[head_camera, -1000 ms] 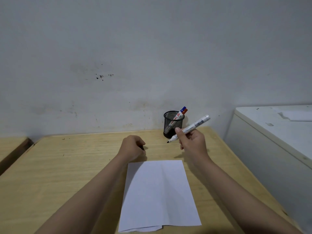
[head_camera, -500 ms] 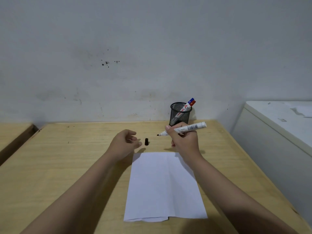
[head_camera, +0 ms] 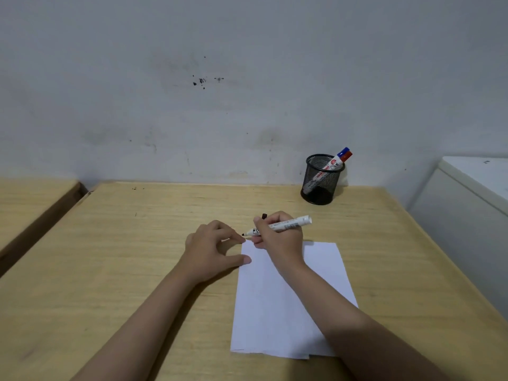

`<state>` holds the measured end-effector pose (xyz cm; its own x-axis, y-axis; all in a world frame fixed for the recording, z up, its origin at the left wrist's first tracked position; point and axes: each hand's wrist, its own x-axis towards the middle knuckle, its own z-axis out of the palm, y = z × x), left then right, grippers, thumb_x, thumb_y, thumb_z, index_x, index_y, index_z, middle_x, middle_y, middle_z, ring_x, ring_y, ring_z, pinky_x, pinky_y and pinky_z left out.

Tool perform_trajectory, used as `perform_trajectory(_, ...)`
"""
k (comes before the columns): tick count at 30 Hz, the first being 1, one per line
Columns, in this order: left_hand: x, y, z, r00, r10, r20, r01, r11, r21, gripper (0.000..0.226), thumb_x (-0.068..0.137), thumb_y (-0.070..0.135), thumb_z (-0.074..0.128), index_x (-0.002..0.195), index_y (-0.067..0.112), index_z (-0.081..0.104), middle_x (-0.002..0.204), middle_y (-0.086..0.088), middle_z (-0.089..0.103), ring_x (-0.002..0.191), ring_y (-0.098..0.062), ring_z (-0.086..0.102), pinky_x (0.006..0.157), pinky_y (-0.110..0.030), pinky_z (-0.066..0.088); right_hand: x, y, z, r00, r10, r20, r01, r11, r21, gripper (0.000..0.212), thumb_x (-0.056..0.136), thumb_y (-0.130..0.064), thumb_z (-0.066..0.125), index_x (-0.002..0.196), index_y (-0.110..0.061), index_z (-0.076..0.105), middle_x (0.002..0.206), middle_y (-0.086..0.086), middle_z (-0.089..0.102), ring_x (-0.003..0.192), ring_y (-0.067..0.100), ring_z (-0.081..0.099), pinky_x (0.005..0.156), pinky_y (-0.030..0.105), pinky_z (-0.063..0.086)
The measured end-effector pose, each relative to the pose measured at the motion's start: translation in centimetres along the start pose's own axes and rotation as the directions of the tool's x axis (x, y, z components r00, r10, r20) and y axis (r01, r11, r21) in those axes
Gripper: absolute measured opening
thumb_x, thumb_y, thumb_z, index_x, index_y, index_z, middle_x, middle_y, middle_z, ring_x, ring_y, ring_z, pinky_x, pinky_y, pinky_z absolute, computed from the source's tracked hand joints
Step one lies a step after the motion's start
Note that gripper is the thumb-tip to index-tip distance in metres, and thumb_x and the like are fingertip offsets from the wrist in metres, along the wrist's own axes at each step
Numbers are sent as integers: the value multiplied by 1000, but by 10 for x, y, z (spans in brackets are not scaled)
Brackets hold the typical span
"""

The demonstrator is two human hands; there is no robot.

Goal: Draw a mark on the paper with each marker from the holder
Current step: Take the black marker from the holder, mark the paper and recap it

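A white sheet of paper (head_camera: 286,303) lies on the wooden desk (head_camera: 115,259). My right hand (head_camera: 280,237) grips an uncapped white marker (head_camera: 288,224), its black tip pointing left just above the paper's top left corner. The marker's black cap (head_camera: 264,216) stands on the desk behind my right hand. My left hand (head_camera: 214,248) rests at the paper's left edge, thumb and fingertips touching it, holding nothing. A black mesh holder (head_camera: 320,182) stands at the back right by the wall with a red-capped and a blue-capped marker (head_camera: 341,158) leaning in it.
A white cabinet (head_camera: 472,204) stands right of the desk. Another wooden surface (head_camera: 30,204) adjoins on the left, across a gap. The grey wall runs right behind the desk.
My left hand let go of the black cap and moved onto the paper's left edge. My right hand lowered the marker toward the paper's top left corner. The view tilted down.
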<state>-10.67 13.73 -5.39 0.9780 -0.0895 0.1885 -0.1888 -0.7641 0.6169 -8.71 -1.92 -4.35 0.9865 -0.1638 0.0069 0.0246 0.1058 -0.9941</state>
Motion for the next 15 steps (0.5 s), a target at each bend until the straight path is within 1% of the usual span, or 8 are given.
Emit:
perform_trajectory(2, 2, 0, -2, 1000, 3, 8, -4, 998, 68, 50, 46, 74, 60, 89, 48, 65, 103, 21, 53, 103, -6, 44, 87, -35, 26, -1, 2, -1, 999, -37, -24, 37, 999, -4, 21, 80, -9, 71, 75, 2, 53, 65, 18, 67, 51, 19, 68, 54, 33, 57)
perform_trajectory(4, 3, -1, -4, 1000, 7, 21, -10, 992, 128, 53, 47, 77, 57, 92, 49, 64, 104, 20, 50, 102, -6, 42, 86, -33, 23, -1, 3, -1, 997, -64, -36, 64, 998, -19, 25, 80, -8, 71, 73, 5, 51, 65, 23, 65, 50, 18, 67, 52, 33, 56)
perform_trajectory(7, 4, -4, -5, 999, 12, 48, -19, 987, 159, 55, 48, 79, 54, 95, 50, 62, 106, 20, 48, 103, -6, 40, 86, -33, 21, 0, 5, 0, 994, -105, -42, 102, 993, -65, 30, 80, -8, 71, 71, 9, 48, 68, 32, 64, 49, 17, 68, 49, 33, 54)
perform_trajectory(9, 5, -6, -5, 998, 1, 60, -9, 991, 137, 53, 50, 78, 53, 94, 52, 62, 106, 20, 47, 104, -6, 40, 85, -33, 20, 0, 5, 0, 994, -100, -38, 97, 993, -65, 27, 80, -5, 70, 69, 6, 48, 66, 30, 64, 49, 19, 69, 48, 33, 54)
perform_trajectory(12, 7, -7, -6, 998, -8, 66, 1, 994, 111, 50, 50, 78, 51, 91, 53, 61, 105, 19, 47, 104, -6, 40, 85, -33, 19, 3, 6, 0, 998, -62, -27, 60, 997, -48, 26, 80, -2, 67, 65, -4, 47, 60, 21, 63, 48, 21, 67, 46, 30, 54)
perform_trajectory(15, 7, -8, -5, 997, -13, 70, 5, 994, 109, 47, 48, 78, 51, 88, 55, 59, 105, 19, 47, 103, -6, 39, 84, -32, 19, 4, 6, 1, 999, -52, -11, 51, 996, -76, 25, 79, -1, 66, 65, -4, 46, 60, 20, 60, 47, 22, 65, 47, 31, 52)
